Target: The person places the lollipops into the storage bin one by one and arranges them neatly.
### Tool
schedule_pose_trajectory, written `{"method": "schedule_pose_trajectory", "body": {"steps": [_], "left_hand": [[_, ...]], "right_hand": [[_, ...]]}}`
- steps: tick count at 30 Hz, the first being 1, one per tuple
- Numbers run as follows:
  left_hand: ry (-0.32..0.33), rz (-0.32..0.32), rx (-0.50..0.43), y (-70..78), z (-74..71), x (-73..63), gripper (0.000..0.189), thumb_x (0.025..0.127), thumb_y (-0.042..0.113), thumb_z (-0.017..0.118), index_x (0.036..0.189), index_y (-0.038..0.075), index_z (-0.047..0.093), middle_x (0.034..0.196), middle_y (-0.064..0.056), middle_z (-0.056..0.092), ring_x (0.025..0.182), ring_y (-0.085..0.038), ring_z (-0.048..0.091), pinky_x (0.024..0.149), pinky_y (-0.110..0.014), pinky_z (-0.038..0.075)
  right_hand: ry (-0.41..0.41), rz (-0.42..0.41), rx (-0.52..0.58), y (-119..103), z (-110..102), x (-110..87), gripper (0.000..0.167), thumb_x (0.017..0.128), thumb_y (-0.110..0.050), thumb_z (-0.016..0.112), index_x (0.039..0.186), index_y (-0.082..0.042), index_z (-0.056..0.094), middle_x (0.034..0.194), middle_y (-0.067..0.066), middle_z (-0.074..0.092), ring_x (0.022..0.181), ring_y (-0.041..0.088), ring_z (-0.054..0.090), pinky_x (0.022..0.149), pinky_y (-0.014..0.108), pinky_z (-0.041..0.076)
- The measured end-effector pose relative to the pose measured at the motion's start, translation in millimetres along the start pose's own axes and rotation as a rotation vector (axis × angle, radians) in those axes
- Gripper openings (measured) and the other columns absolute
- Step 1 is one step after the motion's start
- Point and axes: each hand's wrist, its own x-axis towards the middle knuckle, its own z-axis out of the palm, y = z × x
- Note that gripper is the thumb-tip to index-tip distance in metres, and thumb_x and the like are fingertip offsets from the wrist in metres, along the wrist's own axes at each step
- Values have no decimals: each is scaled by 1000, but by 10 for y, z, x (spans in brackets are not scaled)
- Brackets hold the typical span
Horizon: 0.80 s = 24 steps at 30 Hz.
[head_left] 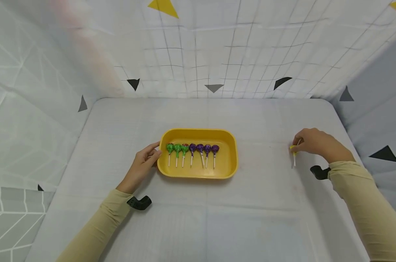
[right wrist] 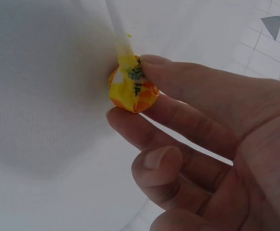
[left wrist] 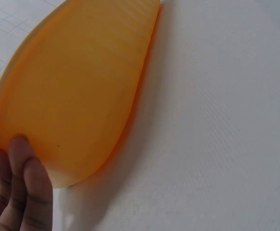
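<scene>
A yellow tray [head_left: 226, 154] lies in the middle of the table in the head view. Inside it, three green lollipops [head_left: 177, 147] and several purple lollipops [head_left: 200, 148] form a row, their white sticks toward the person. At the tray's left end, my left hand [head_left: 141, 163] holds the rim, thumb on the near side; its fingers [left wrist: 22, 163] lie against the tray's outer wall in the left wrist view. Far to the right, my right hand [head_left: 317, 143] pinches a yellow-and-orange wrapped lollipop [right wrist: 130, 94] by its head between thumb and fingers, just over the table.
A white cloth covers the table [head_left: 250, 225]. Behind it rises a pale backdrop [head_left: 198, 40] with grid lines and dark triangles. A black device is strapped at each wrist, the left one [head_left: 139, 203] and the right one [head_left: 319, 172].
</scene>
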Motion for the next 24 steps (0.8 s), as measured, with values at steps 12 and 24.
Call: {"method": "schedule_pose_trajectory", "body": {"steps": [12,24], "left_hand": [[1,-2,1,0,4,-6,55,109,36,54,156,11,44,100,-16,59,79,-10,60,78,-23,58],[-4,10,-9,-6,6,9,53,109,31,54,157,9,43,98,-18,59,79,-9,60,78,-22,58]], "right_hand": [[44,-41,-10,-30,-30,10,25,89,-24,78,101,-3,76,99,17,76,89,32,70,74,53,55],[98,-122,-7,-340,-136,-22,22,91,-28,79,103,-10,78,99,6,76,95,30,69,79,53,55]]}}
